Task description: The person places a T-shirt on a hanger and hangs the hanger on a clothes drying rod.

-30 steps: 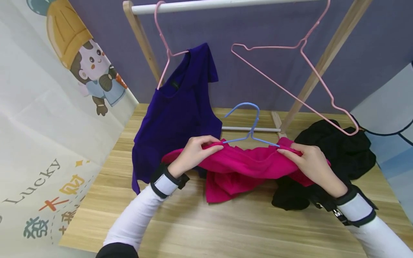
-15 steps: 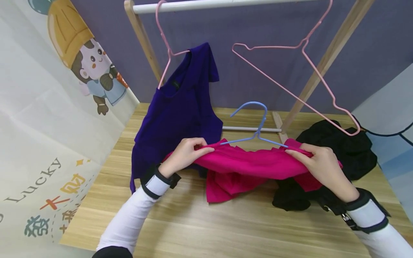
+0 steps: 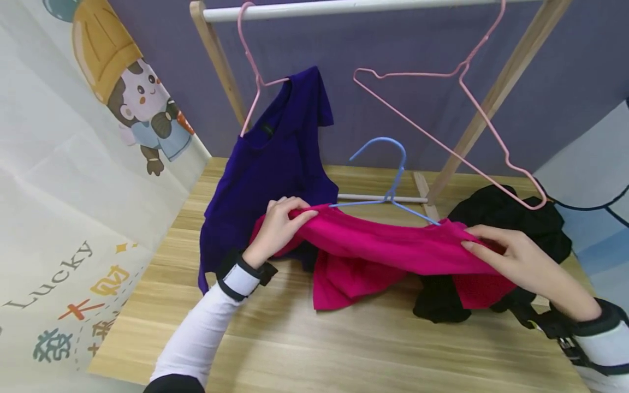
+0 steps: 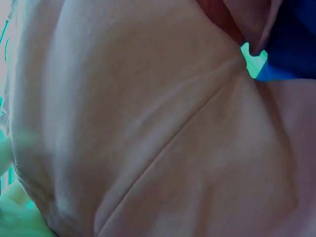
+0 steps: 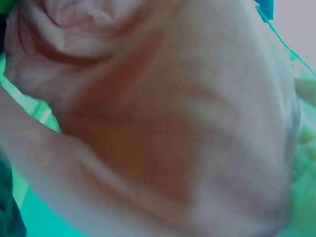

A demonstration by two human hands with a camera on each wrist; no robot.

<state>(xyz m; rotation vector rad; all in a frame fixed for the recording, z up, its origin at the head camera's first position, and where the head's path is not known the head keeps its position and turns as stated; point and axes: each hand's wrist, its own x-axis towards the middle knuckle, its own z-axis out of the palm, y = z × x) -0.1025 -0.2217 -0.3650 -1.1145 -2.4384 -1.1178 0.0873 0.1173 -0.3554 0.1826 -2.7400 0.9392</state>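
Note:
A bright pink garment [image 3: 383,245] is stretched between both hands over the table. Its top edge lies along the shoulders of a blue hanger [image 3: 390,195], whose hook points up and whose ends are hidden in the cloth. At the garment's left end, my left hand [image 3: 280,224] pinches the edge between thumb and fingers. My right hand [image 3: 516,259] pinches the right end near the hanger's shoulder. Discoloured cloth [image 4: 138,123] fills most of the left wrist view, with a seam running across it.
A purple top [image 3: 280,169] hangs at left from a pink hanger [image 3: 257,79] on the white rail [image 3: 344,7]. Another pink hanger [image 3: 422,72] hangs bare at right. Black cloth [image 3: 496,215] lies on the wooden table [image 3: 314,349], by the rack's wooden leg [image 3: 496,90].
My right hand has moved to the right and slightly down along the garment. The blue hanger has risen a little, and the pink cloth is pulled wider and smoother.

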